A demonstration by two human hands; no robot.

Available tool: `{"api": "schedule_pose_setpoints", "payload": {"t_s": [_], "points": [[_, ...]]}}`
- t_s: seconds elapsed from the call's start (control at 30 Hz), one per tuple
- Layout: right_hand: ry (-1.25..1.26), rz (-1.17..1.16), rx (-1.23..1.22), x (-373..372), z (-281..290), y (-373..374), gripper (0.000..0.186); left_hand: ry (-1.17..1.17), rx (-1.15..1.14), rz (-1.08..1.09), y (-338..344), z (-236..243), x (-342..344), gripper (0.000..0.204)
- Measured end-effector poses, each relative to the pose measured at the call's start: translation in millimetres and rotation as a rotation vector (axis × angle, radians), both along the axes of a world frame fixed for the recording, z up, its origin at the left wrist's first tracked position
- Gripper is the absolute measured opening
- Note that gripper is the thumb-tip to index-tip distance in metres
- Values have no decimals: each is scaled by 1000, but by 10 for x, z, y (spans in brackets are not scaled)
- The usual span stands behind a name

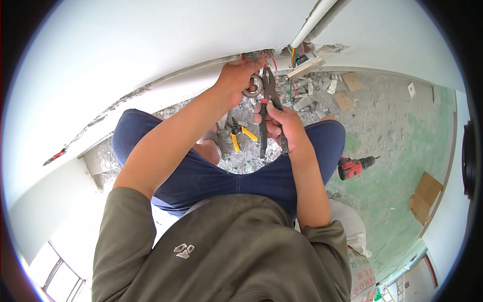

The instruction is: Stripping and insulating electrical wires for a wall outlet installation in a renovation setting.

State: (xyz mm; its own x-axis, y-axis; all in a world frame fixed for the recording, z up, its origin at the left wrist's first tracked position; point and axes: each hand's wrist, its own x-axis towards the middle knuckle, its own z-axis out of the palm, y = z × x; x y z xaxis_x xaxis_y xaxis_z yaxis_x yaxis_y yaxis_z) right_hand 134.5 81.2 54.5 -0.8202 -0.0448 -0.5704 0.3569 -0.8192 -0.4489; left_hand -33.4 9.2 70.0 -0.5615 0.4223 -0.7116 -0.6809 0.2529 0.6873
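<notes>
I squat facing a white wall with a chased groove. My left hand (240,75) is up at the wall opening, pinching red wires (272,59), with a grey roll of tape (253,86) hanging on its fingers. My right hand (282,126) grips the dark handles of a pair of pliers (269,93), jaws pointing up toward the wires beside the left hand. Coloured wires (293,56) stick out of a second hole just to the right, below a white conduit pipe (313,20).
Yellow-handled pliers (240,133) lie on the rubble between my knees. A red cordless drill (354,166) rests on the floor at my right. Broken plaster chunks (307,95) litter the wall base. Cardboard pieces (425,196) and a white sack (352,226) lie further right.
</notes>
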Motion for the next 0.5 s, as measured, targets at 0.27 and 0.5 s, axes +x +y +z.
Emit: {"api": "schedule_pose_setpoints", "payload": {"t_s": [0.27, 0.5], "points": [[13, 135, 355, 105, -4, 108, 41, -17, 20, -4, 4, -22, -22, 24], [-249, 185, 1721, 112, -65, -101, 40, 19, 17, -11, 6, -84, -7, 24]]}}
